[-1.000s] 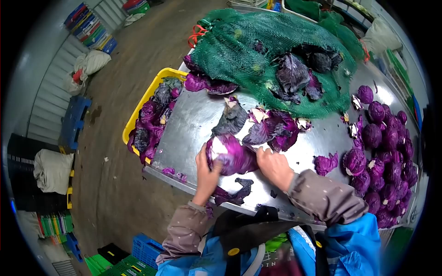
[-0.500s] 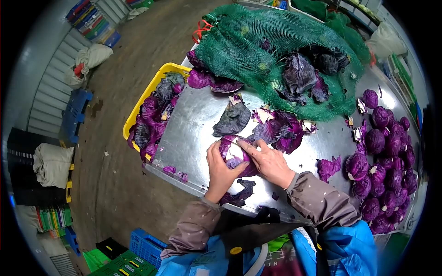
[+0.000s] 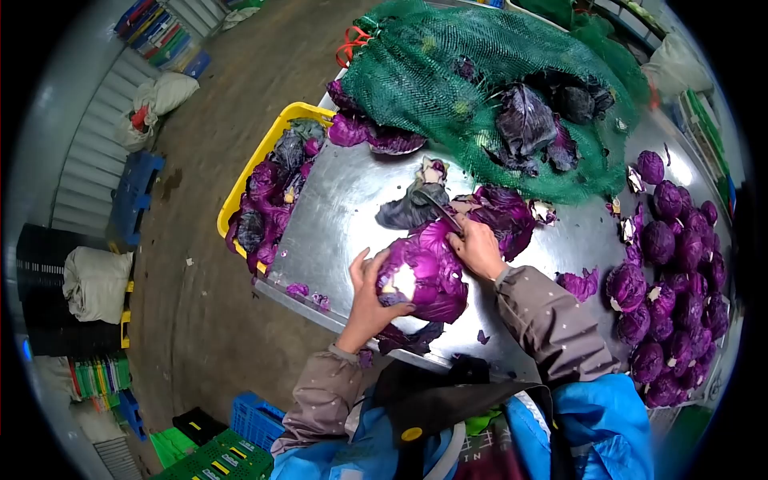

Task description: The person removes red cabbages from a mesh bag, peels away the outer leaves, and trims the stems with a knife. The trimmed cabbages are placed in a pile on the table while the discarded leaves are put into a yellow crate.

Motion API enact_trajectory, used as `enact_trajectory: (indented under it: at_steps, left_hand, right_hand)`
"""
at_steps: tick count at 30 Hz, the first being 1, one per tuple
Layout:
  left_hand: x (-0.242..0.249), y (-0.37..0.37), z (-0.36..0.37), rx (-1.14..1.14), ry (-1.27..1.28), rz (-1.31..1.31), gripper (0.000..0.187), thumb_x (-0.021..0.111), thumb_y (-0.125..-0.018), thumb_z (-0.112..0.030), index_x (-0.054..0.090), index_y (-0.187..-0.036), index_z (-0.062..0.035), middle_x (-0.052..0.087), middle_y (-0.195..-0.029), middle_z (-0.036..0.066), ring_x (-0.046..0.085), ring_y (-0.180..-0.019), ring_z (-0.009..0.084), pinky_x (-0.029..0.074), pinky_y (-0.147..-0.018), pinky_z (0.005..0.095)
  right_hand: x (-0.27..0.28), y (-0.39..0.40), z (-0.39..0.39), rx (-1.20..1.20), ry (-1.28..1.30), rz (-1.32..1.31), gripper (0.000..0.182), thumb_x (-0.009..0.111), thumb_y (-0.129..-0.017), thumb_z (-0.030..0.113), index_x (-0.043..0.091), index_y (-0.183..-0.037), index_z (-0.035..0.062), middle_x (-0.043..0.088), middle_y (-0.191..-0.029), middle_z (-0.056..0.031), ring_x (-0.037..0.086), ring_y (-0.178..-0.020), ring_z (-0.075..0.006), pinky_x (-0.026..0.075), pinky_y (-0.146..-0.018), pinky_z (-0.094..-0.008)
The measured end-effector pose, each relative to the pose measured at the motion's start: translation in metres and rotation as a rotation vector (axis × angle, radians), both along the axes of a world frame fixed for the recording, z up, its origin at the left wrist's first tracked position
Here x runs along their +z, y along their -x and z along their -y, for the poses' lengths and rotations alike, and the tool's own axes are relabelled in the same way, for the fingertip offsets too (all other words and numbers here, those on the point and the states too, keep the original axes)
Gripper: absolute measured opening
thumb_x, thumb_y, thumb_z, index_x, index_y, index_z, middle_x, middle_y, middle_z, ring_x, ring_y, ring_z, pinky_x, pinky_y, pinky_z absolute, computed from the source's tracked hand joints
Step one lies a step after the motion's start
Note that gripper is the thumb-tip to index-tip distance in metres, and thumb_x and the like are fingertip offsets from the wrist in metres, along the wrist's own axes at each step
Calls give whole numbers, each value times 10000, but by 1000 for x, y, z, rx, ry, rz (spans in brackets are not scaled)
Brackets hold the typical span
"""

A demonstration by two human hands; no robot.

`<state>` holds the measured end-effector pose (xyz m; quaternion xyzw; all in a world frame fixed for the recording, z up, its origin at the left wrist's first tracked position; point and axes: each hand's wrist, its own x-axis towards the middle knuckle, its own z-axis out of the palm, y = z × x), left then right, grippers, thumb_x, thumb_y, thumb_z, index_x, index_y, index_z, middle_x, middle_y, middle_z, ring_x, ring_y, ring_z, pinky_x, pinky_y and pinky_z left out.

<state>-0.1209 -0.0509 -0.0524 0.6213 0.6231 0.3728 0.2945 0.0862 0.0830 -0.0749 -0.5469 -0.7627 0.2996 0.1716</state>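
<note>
A red cabbage (image 3: 436, 280) with a pale cut stem end is tilted toward my left side above the metal table. My left hand (image 3: 372, 300) grips it from the left, thumb low near the stem end and fingers over the top. My right hand (image 3: 478, 248) is closed around a knife (image 3: 436, 205), whose blade points up and left, away from the stem end. Its handle is mostly hidden in my fingers. Beyond the cabbage lie a dark trimmed leaf (image 3: 412, 210) and a heap of loose purple leaves (image 3: 508, 216). More dark leaves (image 3: 410, 339) lie at the table's near edge.
A green mesh sack (image 3: 432, 72) with cabbages spreads over the table's far side. Several trimmed cabbages (image 3: 658, 242) are piled at the right. On the left stands a yellow crate (image 3: 232, 196) full of leaves. The metal table's (image 3: 320, 232) left edge borders the floor.
The cabbage has been turned so its stem end faces left. My right hand has moved up and right with the knife, off the stem end. The view has shifted slightly.
</note>
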Motion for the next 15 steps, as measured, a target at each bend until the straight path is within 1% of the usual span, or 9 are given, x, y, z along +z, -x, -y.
enact_trajectory:
  at_steps: [2, 3, 5, 6, 8, 10, 11, 13, 15]
  left_hand:
    - [-8, 8, 10, 124, 8, 62, 927, 821, -638, -292, 302, -1382, -97, 249, -1323, 191, 369, -1202, 330, 341, -1026, 408]
    - [3, 5, 14, 266, 175, 300, 899, 794, -674, -285, 285, -1380, -62, 276, -1295, 206, 360, -1199, 329, 332, -1023, 416]
    - [0, -2, 11, 334, 172, 381, 902, 794, -675, -272, 276, -1366, -14, 294, -1278, 216, 358, -1191, 331, 325, -1016, 421]
    - [10, -13, 4, 348, 96, 118, 922, 814, -651, -258, 276, -1348, 14, 301, -1271, 212, 346, -1198, 335, 320, -1011, 422]
    - [7, -28, -11, 391, 20, 69, 893, 819, -640, -266, 308, -1324, -1, 328, -1243, 198, 363, -1183, 330, 321, -1011, 415]
    - [4, -33, -16, 375, -43, 1, 875, 823, -627, -263, 332, -1305, -9, 353, -1218, 186, 373, -1173, 329, 332, -1003, 409]
    - [-1, -32, -14, 373, -41, 5, 875, 823, -627, -263, 332, -1305, -9, 353, -1218, 186, 373, -1173, 329, 332, -1003, 409]
    - [-10, -25, -15, 277, -85, 34, 911, 837, -600, -279, 330, -1310, -14, 352, -1228, 178, 366, -1181, 333, 328, -1008, 410]
    - [-5, -23, -13, 205, -71, 25, 939, 842, -590, -295, 323, -1322, -20, 345, -1262, 178, 356, -1207, 336, 315, -1024, 414]
  right_hand:
    - [20, -4, 9, 15, 27, -95, 304, 628, -793, 163, 578, -1057, 22, 615, -833, -243, 610, -792, -402, 470, -682, -471]
    - [31, -7, 16, 32, 54, -184, 267, 624, -792, 148, 576, -1020, 19, 608, -809, -242, 609, -766, -401, 463, -661, -465]
    - [44, -6, 40, 66, 35, -285, 166, 604, -798, 120, 559, -922, 19, 569, -708, -211, 570, -666, -406, 452, -606, -426]
    - [47, -5, 53, 78, 91, -284, 177, 604, -805, 122, 571, -941, 14, 584, -718, -204, 583, -662, -382, 457, -610, -415]
    - [29, -7, 72, 93, 143, -283, 188, 604, -812, 123, 584, -960, 9, 599, -729, -197, 596, -659, -359, 462, -614, -403]
    - [-31, -26, 73, -107, 133, -556, 248, 606, -826, 134, 595, -1028, -10, 636, -769, -186, 630, -687, -299, 476, -638, -383]
    - [-32, -45, 56, -148, 413, -475, 306, 623, -831, 156, 595, -1073, -29, 656, -812, -184, 650, -732, -263, 485, -667, -360]
    - [-8, -54, 43, -54, 363, -217, 314, 636, -831, 190, 589, -1060, -19, 651, -826, -195, 646, -750, -307, 482, -692, -380]
    - [23, -48, 42, 35, 153, 51, 408, 598, -863, 277, 495, -1171, 32, 613, -902, -181, 601, -840, -387, 465, -725, -448]
